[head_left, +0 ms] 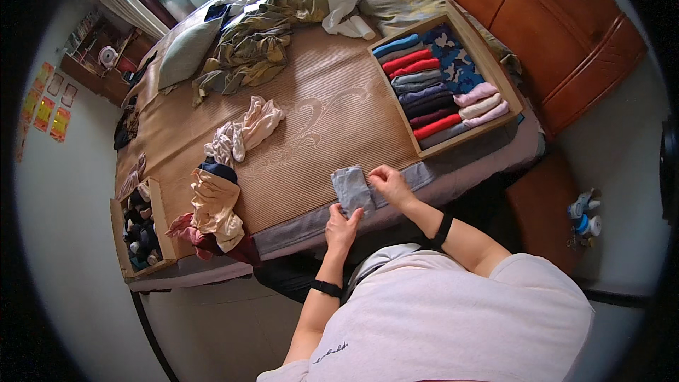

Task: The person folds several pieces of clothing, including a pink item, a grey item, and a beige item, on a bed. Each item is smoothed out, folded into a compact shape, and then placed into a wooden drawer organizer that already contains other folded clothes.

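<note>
A small grey folded cloth garment (349,185) rests at the near edge of the bed, in front of me. My left hand (342,228) grips its lower edge, with the thumb on top. At the garment's right side, the fingers of my right hand (393,187) are curled in a pinch against its edge; the exact hold is hard to make out. To the right lies a wooden drawer (472,137) with rows of folded garments in blue, grey, red and dark colours. Pink and cream folded pieces (481,104) sit in its near right part, below a blue patterned cloth (453,56).
Loose beige and dark red clothes (216,201) are heaped left of my hands, with pale pink ones (258,126) beyond. A second wooden drawer (163,223) of dark items stands at the far left corner. Crumpled bedding (247,46) and a wooden headboard (537,21) lie farther off.
</note>
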The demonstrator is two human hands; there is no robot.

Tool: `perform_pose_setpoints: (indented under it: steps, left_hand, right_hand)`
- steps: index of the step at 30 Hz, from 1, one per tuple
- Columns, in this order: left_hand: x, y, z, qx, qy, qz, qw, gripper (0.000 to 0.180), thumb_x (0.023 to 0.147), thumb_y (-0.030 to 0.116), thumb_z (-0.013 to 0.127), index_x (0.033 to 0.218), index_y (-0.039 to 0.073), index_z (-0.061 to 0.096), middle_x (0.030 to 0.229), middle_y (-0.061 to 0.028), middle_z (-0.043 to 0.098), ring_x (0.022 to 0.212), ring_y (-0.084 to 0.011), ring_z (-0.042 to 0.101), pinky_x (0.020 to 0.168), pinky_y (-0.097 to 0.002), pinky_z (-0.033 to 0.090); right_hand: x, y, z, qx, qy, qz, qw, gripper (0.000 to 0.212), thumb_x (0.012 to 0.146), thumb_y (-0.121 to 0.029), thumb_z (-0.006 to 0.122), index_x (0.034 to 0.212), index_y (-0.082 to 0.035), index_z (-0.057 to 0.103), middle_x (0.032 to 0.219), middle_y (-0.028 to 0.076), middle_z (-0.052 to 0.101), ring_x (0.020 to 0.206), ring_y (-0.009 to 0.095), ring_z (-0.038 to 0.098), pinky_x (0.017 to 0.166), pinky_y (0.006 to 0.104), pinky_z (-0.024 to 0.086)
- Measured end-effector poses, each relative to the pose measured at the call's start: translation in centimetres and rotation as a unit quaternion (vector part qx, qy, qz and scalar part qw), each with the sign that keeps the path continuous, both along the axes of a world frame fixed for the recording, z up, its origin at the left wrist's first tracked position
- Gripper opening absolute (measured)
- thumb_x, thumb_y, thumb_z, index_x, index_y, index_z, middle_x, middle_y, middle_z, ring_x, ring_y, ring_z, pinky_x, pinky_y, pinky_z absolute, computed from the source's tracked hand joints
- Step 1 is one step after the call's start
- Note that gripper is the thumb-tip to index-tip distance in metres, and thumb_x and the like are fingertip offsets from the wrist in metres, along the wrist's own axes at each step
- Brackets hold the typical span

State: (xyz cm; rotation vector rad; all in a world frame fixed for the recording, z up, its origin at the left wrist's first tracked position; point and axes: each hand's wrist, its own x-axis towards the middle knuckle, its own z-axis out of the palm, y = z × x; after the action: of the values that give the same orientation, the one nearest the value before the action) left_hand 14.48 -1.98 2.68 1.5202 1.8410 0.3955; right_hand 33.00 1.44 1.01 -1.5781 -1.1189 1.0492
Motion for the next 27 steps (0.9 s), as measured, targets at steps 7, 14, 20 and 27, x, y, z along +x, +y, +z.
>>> perform_pose_setpoints:
  steps: [7,14,20,27]
  left_hand:
    - [0.0,1.4,-0.4,0.162,-0.074,0.007,0.984,0.039,0.084,0.025,0.074,0.112,0.001,0.060,0.097,-0.0124,0.062,0.082,-0.0231,0.063,0.074,-0.0338,0.051]
    - [1.2,2.2,-0.3,0.136,-0.180,-0.113,0.968,0.029,0.081,0.017,0.073,0.107,0.006,0.068,0.099,-0.0109,0.063,0.078,-0.0250,0.065,0.071,-0.0342,0.052]
    - [2.8,1.2,-1.8,0.090,-0.338,-0.069,0.934,0.025,0.088,0.014,0.067,0.110,0.003,0.065,0.104,-0.0078,0.067,0.090,-0.0178,0.064,0.081,-0.0296,0.050]
    - [2.8,3.2,-2.2,0.155,-0.123,-0.026,0.980,0.023,0.087,0.019,0.067,0.103,0.002,0.065,0.093,-0.0139,0.068,0.091,-0.0269,0.066,0.080,-0.0373,0.052]
  right_hand:
    - [-1.7,-0.1,1.0,-0.017,-0.041,0.077,0.996,0.028,0.085,-0.021,0.070,0.105,-0.002,0.064,0.097,0.008,0.069,0.088,0.017,0.066,0.079,0.0305,0.053]
    - [-2.3,2.0,-0.8,-0.089,-0.051,0.094,0.990,0.056,0.078,-0.041,0.077,0.107,0.004,0.061,0.102,0.015,0.067,0.089,0.021,0.065,0.077,0.0331,0.053]
    - [-0.8,2.4,-2.6,-0.137,0.096,0.056,0.984,0.018,0.083,-0.012,0.067,0.098,-0.003,0.063,0.084,0.003,0.065,0.074,0.011,0.059,0.064,0.0292,0.049]
    - [-0.3,1.1,-4.2,-0.068,0.267,-0.056,0.960,0.015,0.080,-0.007,0.062,0.095,-0.003,0.062,0.080,0.004,0.064,0.069,0.014,0.058,0.062,0.0310,0.047]
